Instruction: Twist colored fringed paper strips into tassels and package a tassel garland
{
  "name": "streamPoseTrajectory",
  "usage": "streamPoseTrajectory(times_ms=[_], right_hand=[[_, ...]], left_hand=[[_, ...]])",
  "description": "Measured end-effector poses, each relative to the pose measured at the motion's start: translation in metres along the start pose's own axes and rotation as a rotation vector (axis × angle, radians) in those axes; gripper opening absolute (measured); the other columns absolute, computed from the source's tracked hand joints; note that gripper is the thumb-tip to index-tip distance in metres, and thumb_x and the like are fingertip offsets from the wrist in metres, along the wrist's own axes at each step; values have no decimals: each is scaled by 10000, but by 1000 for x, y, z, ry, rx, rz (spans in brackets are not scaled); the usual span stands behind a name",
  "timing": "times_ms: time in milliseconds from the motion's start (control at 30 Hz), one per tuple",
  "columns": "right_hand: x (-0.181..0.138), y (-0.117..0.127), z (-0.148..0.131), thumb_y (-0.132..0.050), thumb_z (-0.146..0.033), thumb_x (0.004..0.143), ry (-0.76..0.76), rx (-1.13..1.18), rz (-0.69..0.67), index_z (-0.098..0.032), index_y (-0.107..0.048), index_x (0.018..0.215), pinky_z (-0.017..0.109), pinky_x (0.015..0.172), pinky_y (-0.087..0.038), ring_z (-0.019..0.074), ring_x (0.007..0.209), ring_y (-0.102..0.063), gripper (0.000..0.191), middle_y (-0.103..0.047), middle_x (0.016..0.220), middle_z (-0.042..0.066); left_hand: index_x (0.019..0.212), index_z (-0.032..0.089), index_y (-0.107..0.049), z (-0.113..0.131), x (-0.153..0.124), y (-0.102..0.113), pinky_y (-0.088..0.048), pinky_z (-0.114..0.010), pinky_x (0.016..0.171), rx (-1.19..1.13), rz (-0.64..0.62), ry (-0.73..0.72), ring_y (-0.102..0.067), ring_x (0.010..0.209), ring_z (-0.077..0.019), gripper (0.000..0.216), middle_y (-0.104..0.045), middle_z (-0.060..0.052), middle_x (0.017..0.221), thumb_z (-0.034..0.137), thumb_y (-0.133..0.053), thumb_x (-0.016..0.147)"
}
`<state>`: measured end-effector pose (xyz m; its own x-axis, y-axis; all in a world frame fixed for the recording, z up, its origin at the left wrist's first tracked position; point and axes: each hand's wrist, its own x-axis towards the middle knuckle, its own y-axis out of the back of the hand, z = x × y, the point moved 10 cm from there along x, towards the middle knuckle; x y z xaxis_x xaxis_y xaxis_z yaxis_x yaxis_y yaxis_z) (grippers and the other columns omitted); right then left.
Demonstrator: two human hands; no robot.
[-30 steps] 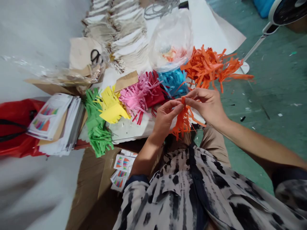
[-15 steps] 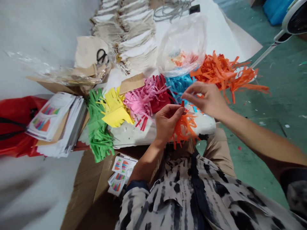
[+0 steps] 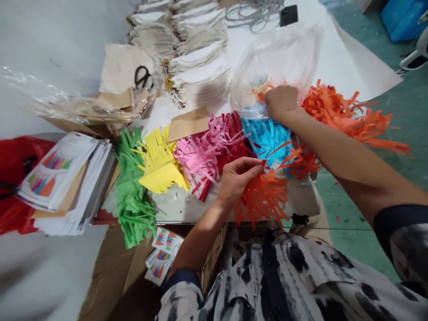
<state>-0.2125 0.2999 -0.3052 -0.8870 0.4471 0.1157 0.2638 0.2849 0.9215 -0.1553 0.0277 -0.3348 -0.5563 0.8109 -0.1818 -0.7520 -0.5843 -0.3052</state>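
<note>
My left hand (image 3: 238, 177) pinches an orange fringed paper tassel (image 3: 259, 198) just in front of my body, above the white board's near edge. My right hand (image 3: 281, 101) has reached forward into the mouth of a clear plastic bag (image 3: 284, 60); its fingers are curled and hidden inside, so what they hold is unclear. Beneath my right forearm lie the blue fringe pile (image 3: 267, 136) and part of the orange fringe pile (image 3: 344, 113).
Green (image 3: 132, 196), yellow (image 3: 158, 162), pink (image 3: 200, 154) and red (image 3: 234, 133) fringe piles sit in a row. Printed cards (image 3: 63, 178) are stacked at left, scissors (image 3: 143, 76) and cream tassel bundles (image 3: 187, 49) behind. More cards (image 3: 162, 256) lie in a cardboard box below.
My right hand let go of the orange tassel and moved forward into the plastic bag. My left hand kept the tassel and lowered a little.
</note>
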Motion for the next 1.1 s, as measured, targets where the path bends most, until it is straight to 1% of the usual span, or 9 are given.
streamPoseTrajectory(times_ms=[100, 233, 333, 400, 467, 600, 733, 867, 1100], right_hand=[[-21, 19, 0, -529, -165, 1125, -100, -82, 76, -57, -730, 1018, 434, 1102, -421, 268, 1288, -634, 252, -790, 1269, 218], [-54, 46, -23, -584, -315, 1133, -52, -56, 146, -90, -721, 1199, 414, 1086, -422, 279, 1257, -653, 272, -780, 1332, 183], [-64, 55, -17, -556, -381, 1148, -113, -65, 168, -100, -733, 1245, 424, 1034, -466, 298, 1172, -700, 346, -803, 1258, 205], [-61, 56, -4, -578, -414, 1135, -178, -94, 163, -105, -767, 1183, 456, 1033, -493, 332, 1179, -709, 365, -816, 1159, 214], [-57, 57, 3, -608, -470, 1117, -203, -96, 159, -191, -798, 1080, 492, 1042, -513, 341, 1170, -712, 340, -822, 1058, 169], [-81, 64, -18, -631, -521, 1092, -83, 69, 171, -267, -799, 984, 463, 936, -542, 269, 948, -718, 324, -822, 969, 86], [-156, 70, -66, -712, -494, 1024, 185, 329, 104, -278, -810, 970, 381, 760, -501, 194, 727, -665, 244, -776, 818, 13], [-214, 73, -89, -705, -460, 1052, 316, 404, 26, -335, -818, 1051, 368, 742, -502, 210, 792, -743, 168, -830, 911, -4], [-238, 81, -97, -670, -386, 1094, 350, 341, 10, -344, -811, 1090, 367, 784, -558, 230, 892, -805, 147, -859, 1017, -7]], left_hand=[[947, 237, -846, 2, 6, 0, -615, -289, 872, -35, 21, -23, -766, 858, -149, 287, -832, -13, 925, 455, -986, 825], [959, 230, -815, 4, 10, 0, -608, -287, 869, -32, 72, -50, -751, 862, -145, 285, -814, -13, 945, 431, -971, 830], [988, 229, -811, 3, 11, 0, -607, -294, 874, -41, 106, -75, -746, 865, -146, 263, -808, -11, 953, 408, -949, 853], [988, 232, -810, 2, 11, -3, -607, -297, 871, -55, 109, -85, -739, 858, -144, 245, -803, -8, 955, 399, -939, 863], [985, 238, -813, 2, 9, -6, -604, -295, 869, -52, 109, -105, -731, 857, -140, 227, -802, -7, 971, 394, -932, 871], [984, 239, -831, 9, 1, -7, -592, -280, 857, -2, 113, -169, -718, 860, -136, 204, -804, -14, 967, 399, -921, 896], [1014, 253, -836, 23, -16, -5, -605, -290, 887, 70, 130, -259, -739, 912, -151, 147, -816, -18, 998, 383, -873, 957], [1021, 248, -831, 37, -32, -15, -615, -294, 908, 231, 115, -333, -768, 947, -159, 64, -829, -21, 1012, 307, -818, 1001], [1023, 234, -816, 60, -56, -38, -613, -331, 924, 620, 117, -618, -773, 952, -176, 52, -839, -38, 1014, 238, -765, 1024]])
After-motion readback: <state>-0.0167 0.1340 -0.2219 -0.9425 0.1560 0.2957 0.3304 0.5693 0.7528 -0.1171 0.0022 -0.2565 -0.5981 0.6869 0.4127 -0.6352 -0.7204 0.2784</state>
